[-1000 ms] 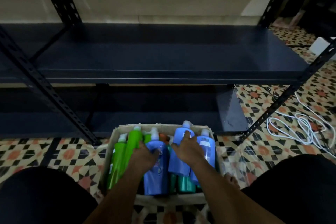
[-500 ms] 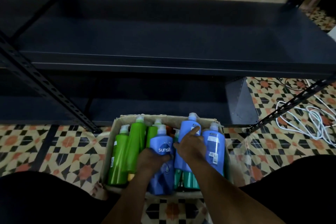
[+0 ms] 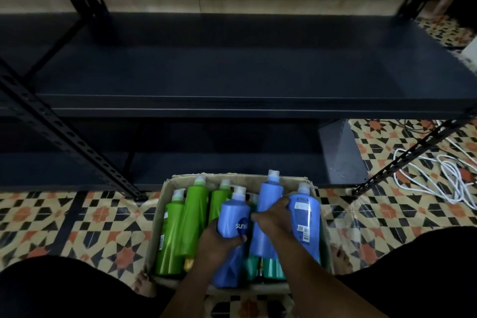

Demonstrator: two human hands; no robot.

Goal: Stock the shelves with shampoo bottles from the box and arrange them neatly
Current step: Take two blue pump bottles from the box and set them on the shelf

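Cardboard box [image 3: 165, 214] sits on the patterned floor [image 3: 64, 219] directly in front of the dark metal shelf [image 3: 232, 70], packed with green bottles [image 3: 180, 224] at its left and blue ones at its right. Left hand [image 3: 219, 242] grips a blue "sunsilk" bottle [image 3: 233, 214], fingers curled round its body. Right hand [image 3: 273, 217] has fingers clamped on the taller blue bottle [image 3: 269, 196] beside it; both bottles remain inside the box.
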